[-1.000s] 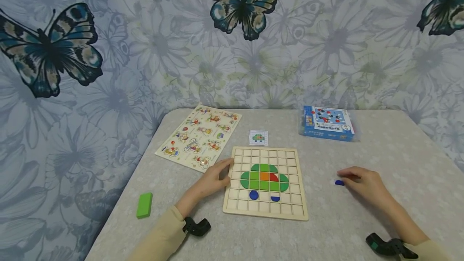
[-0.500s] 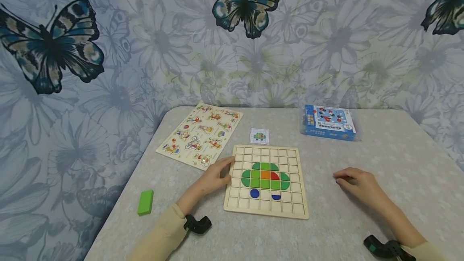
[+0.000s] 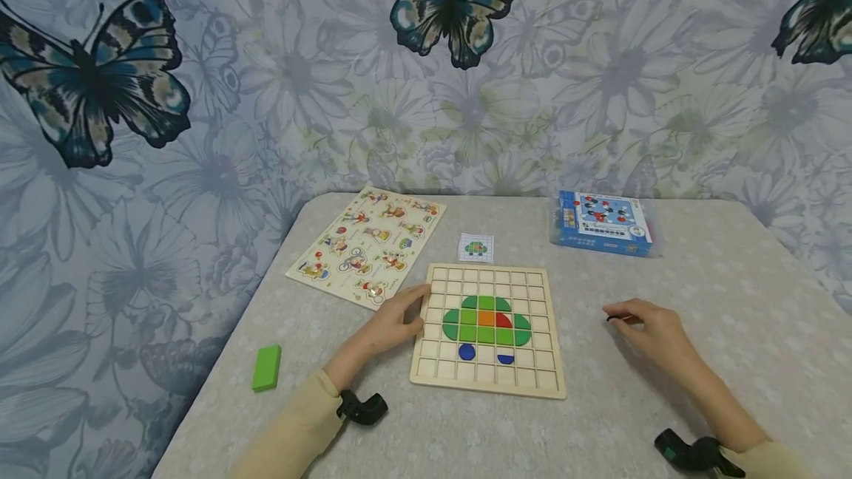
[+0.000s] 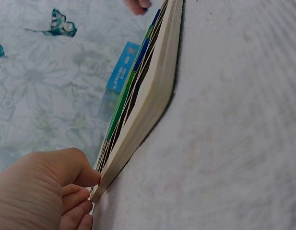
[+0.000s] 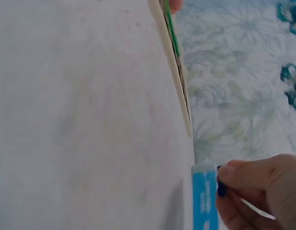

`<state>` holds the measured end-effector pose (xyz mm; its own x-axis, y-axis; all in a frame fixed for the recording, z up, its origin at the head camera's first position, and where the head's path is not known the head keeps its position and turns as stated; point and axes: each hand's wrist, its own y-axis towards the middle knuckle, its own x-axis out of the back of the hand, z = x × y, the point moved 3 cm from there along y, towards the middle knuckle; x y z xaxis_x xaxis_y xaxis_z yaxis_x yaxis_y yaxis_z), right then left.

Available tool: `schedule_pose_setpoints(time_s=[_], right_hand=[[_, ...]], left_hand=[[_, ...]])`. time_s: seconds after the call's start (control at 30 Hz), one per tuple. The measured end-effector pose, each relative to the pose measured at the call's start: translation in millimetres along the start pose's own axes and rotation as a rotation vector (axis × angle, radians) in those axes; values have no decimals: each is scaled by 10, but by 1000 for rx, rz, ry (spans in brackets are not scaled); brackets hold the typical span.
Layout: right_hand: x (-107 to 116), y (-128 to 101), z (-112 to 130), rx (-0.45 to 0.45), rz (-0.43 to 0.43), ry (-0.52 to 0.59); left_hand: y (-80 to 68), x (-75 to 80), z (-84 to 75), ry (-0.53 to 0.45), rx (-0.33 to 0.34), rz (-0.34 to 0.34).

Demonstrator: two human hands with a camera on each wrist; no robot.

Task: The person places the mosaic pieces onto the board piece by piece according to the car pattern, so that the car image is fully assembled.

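Observation:
A square wooden grid board [image 3: 532, 380] lies on the table, with green, orange and red tiles making a domed shape. Below that shape sit a blue round [image 3: 467, 352] and a single blue half-circle [image 3: 506, 360]. My left hand [image 3: 393, 322] holds the board's left edge, thumb against its side in the left wrist view. Off to the right of the board, my right hand [image 3: 655, 335] pinches a small dark blue half-circle piece [image 5: 221, 188] between thumb and fingers, over the table. Fingers hide part of that piece.
Behind the board lies a small pattern card [image 3: 475, 248] with a similar picture. A sheet of cartoon figures [image 3: 382, 231] lies at the back left, a blue box in clear wrap [image 3: 604, 226] at the back right. A green block [image 3: 267, 368] rests on the left.
My right hand has picked the blue half-circle up off the table and moved a little left with it, towards the board. The left hand stays at the board's edge.

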<state>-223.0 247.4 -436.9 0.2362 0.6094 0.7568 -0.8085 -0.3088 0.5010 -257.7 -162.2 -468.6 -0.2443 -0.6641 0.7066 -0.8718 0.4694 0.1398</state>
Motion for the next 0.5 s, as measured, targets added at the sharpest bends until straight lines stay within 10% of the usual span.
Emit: schedule_pose_setpoints(time_s=[0.5], right_hand=[[-809, 305, 1059, 227, 230, 352]], left_hand=[[-24, 16, -12, -10, -39, 7]])
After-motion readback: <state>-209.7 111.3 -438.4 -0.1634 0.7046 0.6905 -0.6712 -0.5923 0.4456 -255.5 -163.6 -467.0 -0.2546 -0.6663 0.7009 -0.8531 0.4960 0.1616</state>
